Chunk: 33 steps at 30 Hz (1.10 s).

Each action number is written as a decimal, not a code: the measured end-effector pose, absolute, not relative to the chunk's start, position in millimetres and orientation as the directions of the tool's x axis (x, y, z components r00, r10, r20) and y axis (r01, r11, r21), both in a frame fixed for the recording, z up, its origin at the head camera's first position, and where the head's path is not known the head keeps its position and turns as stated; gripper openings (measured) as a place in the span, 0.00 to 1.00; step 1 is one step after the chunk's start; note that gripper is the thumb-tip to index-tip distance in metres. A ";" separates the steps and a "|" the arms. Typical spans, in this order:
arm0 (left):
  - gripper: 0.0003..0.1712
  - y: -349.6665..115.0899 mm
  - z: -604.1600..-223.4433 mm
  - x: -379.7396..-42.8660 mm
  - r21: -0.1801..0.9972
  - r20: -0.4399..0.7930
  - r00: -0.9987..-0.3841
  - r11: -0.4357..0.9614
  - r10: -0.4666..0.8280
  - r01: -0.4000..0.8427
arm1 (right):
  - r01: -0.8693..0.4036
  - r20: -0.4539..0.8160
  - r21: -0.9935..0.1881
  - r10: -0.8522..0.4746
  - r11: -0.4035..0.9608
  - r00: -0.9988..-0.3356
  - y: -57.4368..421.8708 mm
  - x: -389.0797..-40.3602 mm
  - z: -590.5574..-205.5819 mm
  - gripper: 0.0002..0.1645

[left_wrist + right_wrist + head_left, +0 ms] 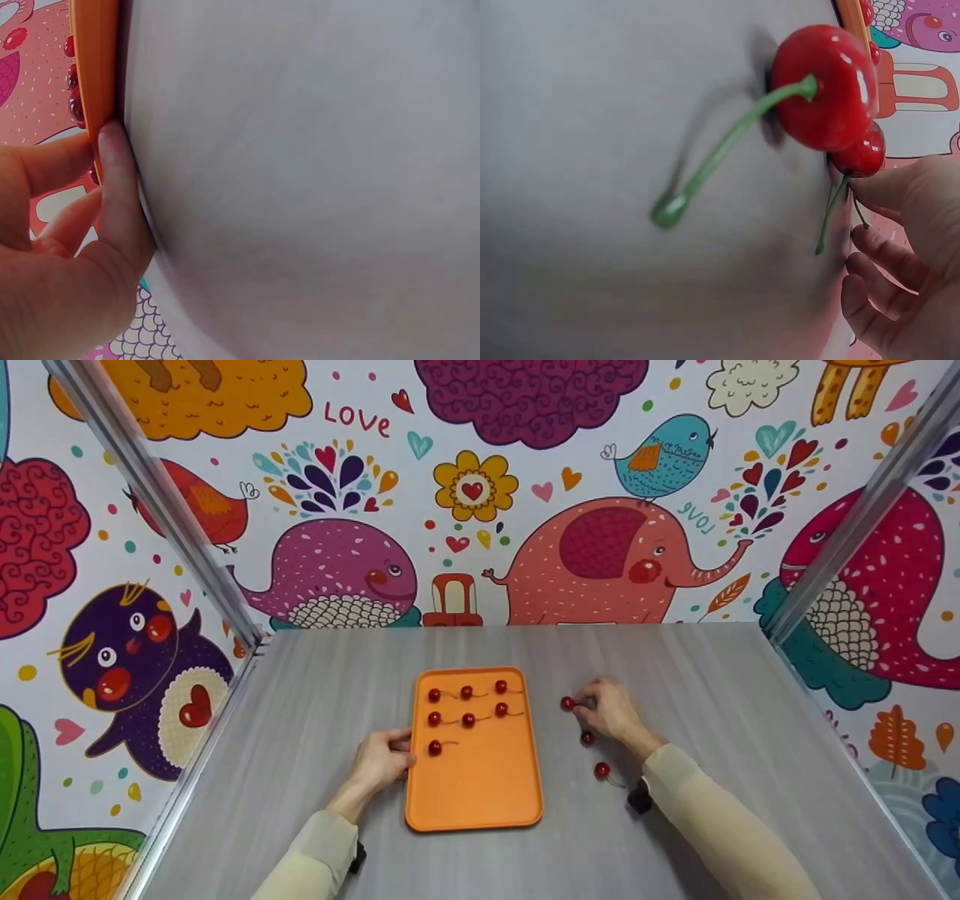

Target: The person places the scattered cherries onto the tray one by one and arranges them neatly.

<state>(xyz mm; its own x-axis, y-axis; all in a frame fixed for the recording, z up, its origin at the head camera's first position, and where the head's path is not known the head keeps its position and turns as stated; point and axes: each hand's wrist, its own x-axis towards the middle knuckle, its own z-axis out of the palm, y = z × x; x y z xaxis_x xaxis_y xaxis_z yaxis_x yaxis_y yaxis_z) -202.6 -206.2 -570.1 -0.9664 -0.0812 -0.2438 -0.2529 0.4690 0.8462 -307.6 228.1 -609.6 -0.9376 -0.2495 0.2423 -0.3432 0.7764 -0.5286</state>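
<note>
An orange tray [474, 791] lies on the table with several red cherries on it, set in rows. My left hand [382, 761] holds the tray's left edge, its thumb and fingers on either side of the rim in the left wrist view. Right of the tray, my right hand [611, 711] has its thumb and forefinger at the stem of the farthest loose cherry [568, 703]. Two more loose cherries, a middle cherry [587, 738] and a nearer cherry [602, 770], lie in a slanting line beside that hand. The nearer cherry's green stem [735, 135] shows large in the right wrist view.
A grey table [300, 690] lies under everything. A wall [465, 427] printed with cartoon animals stands behind it and along the sides. Metal posts [161, 502] rise at the table's far corners.
</note>
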 end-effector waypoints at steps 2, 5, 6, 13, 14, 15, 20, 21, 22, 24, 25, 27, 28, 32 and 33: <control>0.34 -206.3 -570.6 -202.7 0.845 -0.241 -0.967 0.471 -0.083 -0.251 | -0.308 0.193 -0.543 -0.240 0.781 -0.951 223.2 -297.8 -591.8 0.09; 0.34 -205.9 -571.0 -203.0 0.846 -0.241 -0.967 0.471 -0.081 -0.250 | -0.269 0.152 -0.530 -0.222 0.804 -0.963 224.0 -292.8 -581.8 0.10; 0.34 -205.9 -571.0 -203.1 0.845 -0.240 -0.968 0.473 -0.080 -0.248 | -0.258 0.144 -0.520 -0.214 0.815 -0.966 225.0 -292.2 -580.5 0.09; 0.34 -207.5 -570.6 -203.0 0.843 -0.225 -0.970 0.481 -0.089 -0.239 | -0.251 0.143 -0.509 -0.206 0.823 -0.968 232.7 -294.9 -583.4 0.04; 0.34 -207.5 -570.9 -203.0 0.843 -0.224 -0.970 0.483 -0.090 -0.239 | -0.253 0.142 -0.508 -0.210 0.823 -0.967 232.9 -295.1 -583.7 0.04; 0.34 -207.4 -571.0 -202.9 0.842 -0.223 -0.971 0.484 -0.090 -0.239 | -0.259 0.146 -0.505 -0.214 0.823 -0.966 233.1 -295.4 -584.1 0.03; 0.34 -206.5 -571.3 -202.8 0.843 -0.225 -0.970 0.482 -0.090 -0.240 | -0.262 0.150 -0.509 -0.216 0.820 -0.965 233.3 -295.2 -583.7 0.03; 0.34 -206.5 -571.1 -202.9 0.845 -0.223 -0.971 0.479 -0.090 -0.238 | -0.265 0.157 -0.516 -0.214 0.815 -0.964 233.7 -295.1 -583.2 0.04; 0.34 -206.6 -571.1 -203.0 0.846 -0.221 -0.971 0.477 -0.089 -0.237 | -0.264 0.161 -0.523 -0.210 0.811 -0.964 234.0 -294.9 -583.0 0.04; 0.34 -206.8 -570.6 -203.3 0.848 -0.216 -0.972 0.477 -0.091 -0.233 | -0.269 0.176 -0.536 -0.206 0.800 -0.963 234.4 -294.6 -582.3 0.05; 0.34 -206.9 -570.5 -203.3 0.848 -0.213 -0.973 0.478 -0.091 -0.230 | -0.270 0.183 -0.545 -0.202 0.794 -0.962 234.5 -294.3 -581.8 0.05; 0.34 -206.8 -570.3 -203.3 0.846 -0.210 -0.973 0.482 -0.093 -0.228 | -0.262 0.186 -0.566 -0.189 0.782 -0.964 234.3 -293.2 -581.0 0.05; 0.34 -206.6 -570.3 -203.2 0.845 -0.210 -0.973 0.484 -0.094 -0.229 | -0.254 0.185 -0.576 -0.179 0.777 -0.966 234.1 -292.4 -580.7 0.05; 0.34 -206.1 -570.7 -203.7 0.841 -0.209 -0.973 0.490 -0.097 -0.230 | -0.182 0.146 -0.646 -0.113 0.741 -0.983 232.7 -288.6 -579.8 0.06; 0.34 -206.0 -570.7 -203.9 0.840 -0.210 -0.973 0.491 -0.098 -0.231 | -0.160 0.134 -0.663 -0.094 0.731 -0.987 232.4 -287.7 -579.7 0.06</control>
<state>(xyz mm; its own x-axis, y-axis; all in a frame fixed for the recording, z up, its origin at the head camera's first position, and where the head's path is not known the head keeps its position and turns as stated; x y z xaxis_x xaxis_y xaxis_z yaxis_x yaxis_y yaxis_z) -203.9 -206.0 -570.7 -0.9727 -0.0982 -0.2103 -0.2311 0.4910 0.8399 -287.7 232.4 -579.7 -0.9865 -0.0939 0.1340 -0.1597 0.7314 -0.6630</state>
